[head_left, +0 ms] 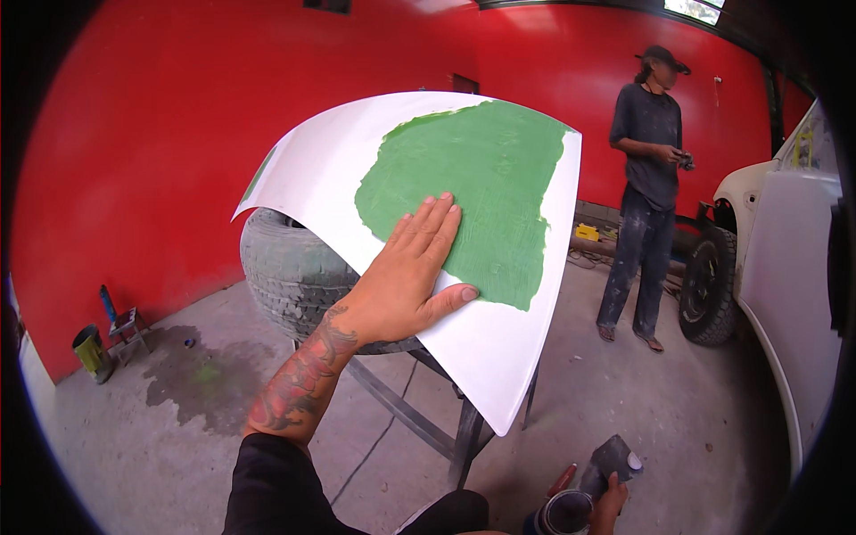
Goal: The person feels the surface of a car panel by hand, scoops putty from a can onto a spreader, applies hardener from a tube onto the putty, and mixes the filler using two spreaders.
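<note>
A white curved car body panel point(522, 361) with a large patch of green filler point(486, 169) rests over a worn tyre point(299, 267) on a dark metal stand point(466, 437). My left hand point(415, 259) lies flat on the panel, its fingers together and stretched onto the green patch, the thumb out to the side. Low in the picture, my right hand point(610, 501) is closed on a dark grey flat plate point(611, 459) with a pale round spot. Just left of it are an open can point(567, 512) and a reddish handle point(563, 480); whether the hand touches them I cannot tell.
At the right back stands a person point(649, 178) holding a small object. A white vehicle point(789, 250) with an exposed wheel point(710, 285) fills the right side. On the left, a yellowish bucket point(92, 352) and small stool point(129, 328) stand by a wet floor patch point(201, 379).
</note>
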